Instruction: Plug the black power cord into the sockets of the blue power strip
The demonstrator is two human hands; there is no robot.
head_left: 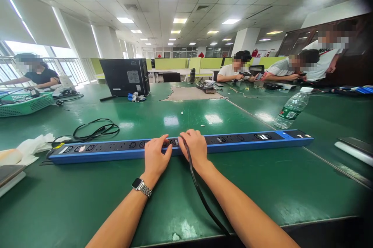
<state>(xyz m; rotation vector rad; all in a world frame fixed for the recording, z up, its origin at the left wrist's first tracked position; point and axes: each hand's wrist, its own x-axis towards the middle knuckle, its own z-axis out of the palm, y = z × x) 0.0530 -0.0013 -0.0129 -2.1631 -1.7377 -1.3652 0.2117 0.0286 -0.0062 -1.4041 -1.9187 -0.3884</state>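
Worktop: green, glossy, with light reflections; a seam runs along its right part. Room: office, lit ceiling panels overhead.

Far left: windows with pale blinds; one person sits behind a green basket holding cables. Nearer, at the left edge, crumpled white wrapping lies close to a loop of thin black wire. Behind the wire, a black computer tower stands with a small blue-and-white bundle at its base. Centre: the green covering is missing over a ragged beige patch; a dark flask stands behind it, lime-green partitions beyond. Right: two people lean over the far side of the worktop and a third stands behind them. A clear water bottle with a green label appears tilted, just behind the power strip's right end.

Power strip: long, blue-edged, black socket face; lies crosswise on the worktop before the wearer, under both hands.

Left hand: metal-band watch at wrist; fingers loosely curved, thumb spread away, resting on the strip near its middle. Right hand: closed on a black cable above the sockets, just beside the left; the cable trails to the near edge. Cable's end hidden; insertion cannot be judged.
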